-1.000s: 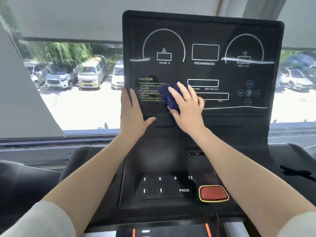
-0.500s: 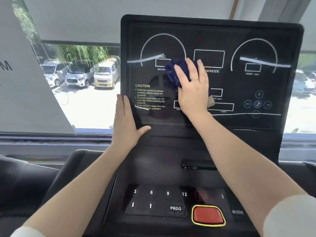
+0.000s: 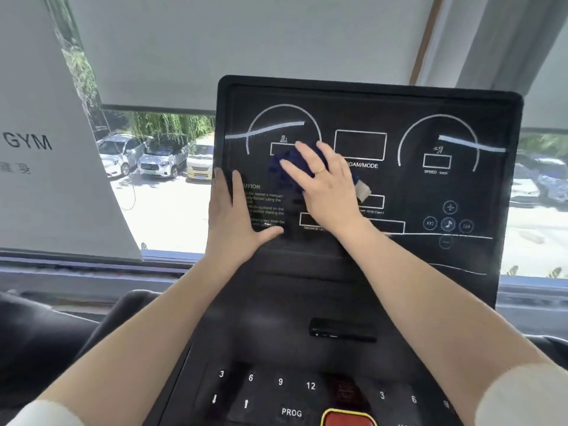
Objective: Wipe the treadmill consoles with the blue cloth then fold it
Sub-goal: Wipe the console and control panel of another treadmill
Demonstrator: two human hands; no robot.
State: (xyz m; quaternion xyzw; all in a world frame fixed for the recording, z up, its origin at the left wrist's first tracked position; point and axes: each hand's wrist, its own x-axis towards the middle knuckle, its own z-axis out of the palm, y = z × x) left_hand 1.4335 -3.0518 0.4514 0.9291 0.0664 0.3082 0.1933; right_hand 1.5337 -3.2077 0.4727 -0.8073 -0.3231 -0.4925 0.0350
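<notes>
Blue cloth [image 3: 284, 167] under right hand [image 3: 325, 186]; left hand [image 3: 233, 222] braces console [image 3: 461, 99] edge.

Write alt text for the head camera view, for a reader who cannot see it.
A person's right hand presses a blue cloth flat against a black treadmill console, while the left hand rests open on the console's left edge. Parked cars show through the window behind.

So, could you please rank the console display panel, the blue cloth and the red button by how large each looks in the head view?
1. Console display panel, largest by far.
2. Blue cloth, mostly under the right hand.
3. Red button, cut off by the frame's edge, so this is unsure.
</notes>
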